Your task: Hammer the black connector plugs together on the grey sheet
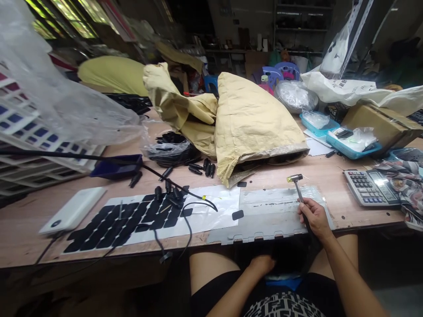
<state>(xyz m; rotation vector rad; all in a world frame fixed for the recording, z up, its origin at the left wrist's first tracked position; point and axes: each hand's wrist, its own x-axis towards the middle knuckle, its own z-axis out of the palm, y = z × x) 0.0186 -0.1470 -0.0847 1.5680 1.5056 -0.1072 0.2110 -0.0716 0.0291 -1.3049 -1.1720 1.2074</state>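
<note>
Black shorts, black-and-white patterned garment

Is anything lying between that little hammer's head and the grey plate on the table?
Nothing visible. The right hand grips the hammer by its handle, with the head near the far edge of the grey plate, which is bare there. The nearest loose piece, a small black pad, lies to the left at the plate's end.
</note>
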